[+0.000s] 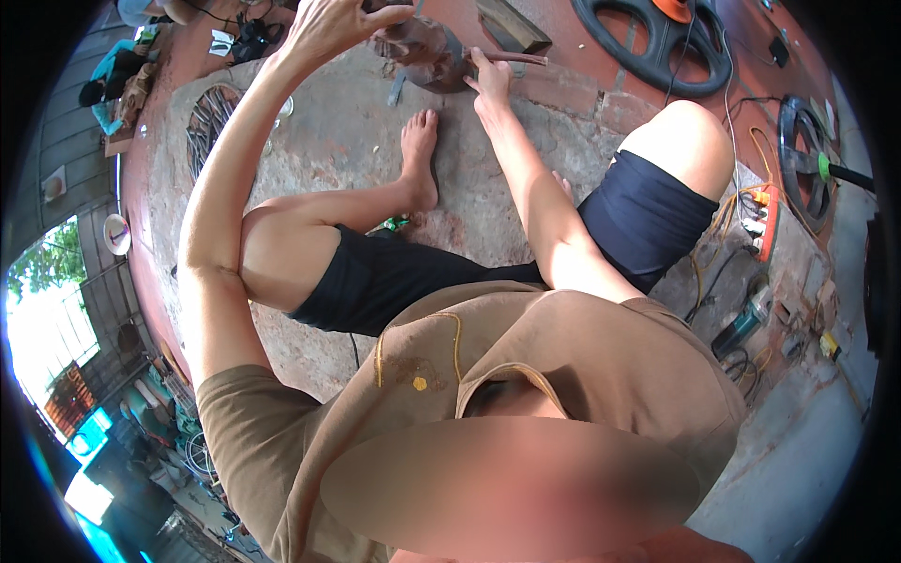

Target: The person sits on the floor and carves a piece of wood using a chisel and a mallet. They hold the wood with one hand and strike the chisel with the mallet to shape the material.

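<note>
Wood carving (427, 58) sits near the far edge of the concrete slab (338, 150); the right hand (494, 84) is wrapped around a slender rod (527, 60) beside it, while I can't tell the left hand's (330, 21) hold. Shaping seems in hand, probably calling next for a steady rod angle.

Reddish-brown workpiece (427, 52), brown shirt (619, 366), dark navy shorts (648, 208)

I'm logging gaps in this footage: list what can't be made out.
Head view:
Left hand: its grip, cut off by top edge.
Right hand: whether it grips the thin brown rod, too small.
Bare right foot: mostly behind right forearm and dark-blue shorts.
Large black spoked wheel: same edge cuts it.
</note>
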A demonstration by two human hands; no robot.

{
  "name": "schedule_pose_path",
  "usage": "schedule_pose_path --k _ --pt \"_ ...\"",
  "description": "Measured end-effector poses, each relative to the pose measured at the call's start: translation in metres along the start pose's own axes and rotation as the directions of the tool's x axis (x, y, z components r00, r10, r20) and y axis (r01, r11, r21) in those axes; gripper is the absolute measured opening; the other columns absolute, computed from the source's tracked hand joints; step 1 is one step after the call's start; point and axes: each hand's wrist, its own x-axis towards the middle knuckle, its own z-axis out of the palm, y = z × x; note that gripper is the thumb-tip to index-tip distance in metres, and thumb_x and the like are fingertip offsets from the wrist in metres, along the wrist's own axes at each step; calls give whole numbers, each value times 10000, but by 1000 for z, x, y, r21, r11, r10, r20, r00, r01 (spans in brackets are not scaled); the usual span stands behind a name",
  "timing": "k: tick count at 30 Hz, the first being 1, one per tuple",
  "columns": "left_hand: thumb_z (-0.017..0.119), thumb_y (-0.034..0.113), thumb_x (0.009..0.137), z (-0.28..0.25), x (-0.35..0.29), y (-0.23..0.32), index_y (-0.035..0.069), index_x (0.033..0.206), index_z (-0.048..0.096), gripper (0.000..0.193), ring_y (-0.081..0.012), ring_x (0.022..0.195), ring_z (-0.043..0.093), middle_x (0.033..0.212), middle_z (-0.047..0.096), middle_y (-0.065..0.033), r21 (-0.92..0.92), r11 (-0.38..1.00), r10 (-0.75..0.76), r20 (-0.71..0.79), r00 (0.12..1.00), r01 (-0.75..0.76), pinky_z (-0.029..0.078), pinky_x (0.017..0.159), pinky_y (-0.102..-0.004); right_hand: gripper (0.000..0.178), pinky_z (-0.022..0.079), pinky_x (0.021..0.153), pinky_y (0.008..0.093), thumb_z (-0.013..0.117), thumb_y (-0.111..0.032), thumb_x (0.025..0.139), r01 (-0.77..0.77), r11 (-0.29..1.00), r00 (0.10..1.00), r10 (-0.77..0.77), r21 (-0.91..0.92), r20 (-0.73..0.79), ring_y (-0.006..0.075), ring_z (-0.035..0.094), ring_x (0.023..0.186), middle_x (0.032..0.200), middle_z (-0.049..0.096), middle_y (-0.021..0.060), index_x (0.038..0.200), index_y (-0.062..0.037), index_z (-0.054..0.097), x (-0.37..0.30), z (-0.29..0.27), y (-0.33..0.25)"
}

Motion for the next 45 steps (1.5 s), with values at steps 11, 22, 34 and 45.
schedule_pose_path --k 11,22,34,45 --pt "692 412 755 13 16 6 -1 790 546 440 -352 730 600 808 588 -183 36 985 -168 -49 985 169 477 638 -416 319 482 676 382 756 -231 712 484 617 857 -479 -621 191 306 648 724 788 670 195 835 42 644 60 20 -7" --pt "673 406 770 15 10 -1 9 824 545 421 -359 768 600 846 592 -184 31 978 -207 -37 978 208 484 672 -422 228 469 715 424 721 -181 709 473 518 872 -392 -713 293 365 645 743 712 646 213 741 36 661 0 3 -27" --pt "648 427 780 14 8 1 14 829 529 433 -378 786 590 843 580 -196 58 977 -206 -28 978 207 477 689 -446 303 484 723 433 740 -262 700 529 454 810 -522 -717 267 371 639 774 765 664 181 814 2 643 45 27 -16" --pt "656 425 772 22 19 3 13 814 539 431 -369 776 588 835 582 -190 18 981 -194 -18 981 194 475 681 -442 316 486 722 431 744 -264 695 519 503 820 -521 -691 237 373 646 772 750 656 212 772 29 655 44 10 -21"
